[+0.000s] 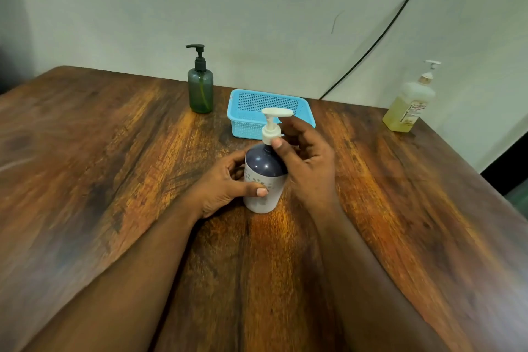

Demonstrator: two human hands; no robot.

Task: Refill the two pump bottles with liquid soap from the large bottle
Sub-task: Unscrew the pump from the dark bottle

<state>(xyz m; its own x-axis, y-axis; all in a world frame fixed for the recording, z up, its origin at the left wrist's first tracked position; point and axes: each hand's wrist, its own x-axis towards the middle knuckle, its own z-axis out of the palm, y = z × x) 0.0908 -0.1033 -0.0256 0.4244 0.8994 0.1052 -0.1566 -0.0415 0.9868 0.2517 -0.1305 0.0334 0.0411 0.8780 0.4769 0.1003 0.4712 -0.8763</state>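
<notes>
A dark blue pump bottle [264, 177] with a pale label and a white pump head [272, 126] stands upright at the table's middle. My left hand [225, 186] wraps the bottle's lower body from the left. My right hand [305, 160] is at the right of the neck, thumb and fingers pinching the white pump collar. A green translucent pump bottle [200, 88] with a black pump stands at the back, left of centre. The large bottle [410, 103] holding yellow liquid soap, with a white pump, stands at the far right near the table edge.
A light blue perforated plastic basket [251, 111] sits right behind the dark blue bottle. The wooden table [114, 166] meets a pale wall at the back. A black cable [380, 40] runs down the wall on the right. The table's right edge drops off.
</notes>
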